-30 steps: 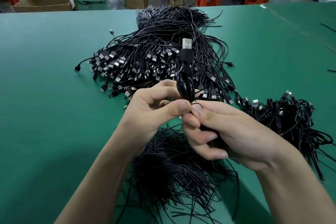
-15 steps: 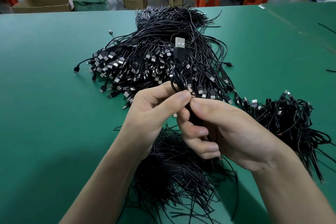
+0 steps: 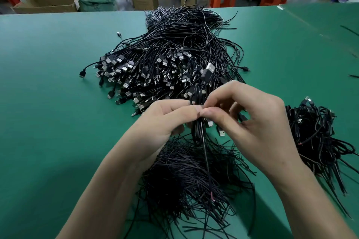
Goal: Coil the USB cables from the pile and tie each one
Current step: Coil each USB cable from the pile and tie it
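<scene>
- Between the two hands, just above the table (image 3: 48,114), a coiled cable (image 3: 196,94) stands upright. Its plug (image 3: 208,69) tilts up to the right and one loose end hangs down.
- The left hand (image 3: 165,122) pinches the coil's middle with thumb and forefinger. The right hand (image 3: 256,122) pinches the same spot from the other side, its other fingers loosely curled.
- Whether anything is wound round the coil's waist yet is too fine to make out.
- This cable looks coiled but probably not yet tied.
- Done so far: a small heap of bundles (image 3: 318,137) lies to the right.
- Left to do: the big pile (image 3: 165,60) of loose cables beyond the hands, far larger than the finished heap.
- Thin strands (image 3: 194,176) under the wrists look like spare ties.
- Past the table, an open cardboard box (image 3: 46,4) sits on the floor; its contents are hidden.
</scene>
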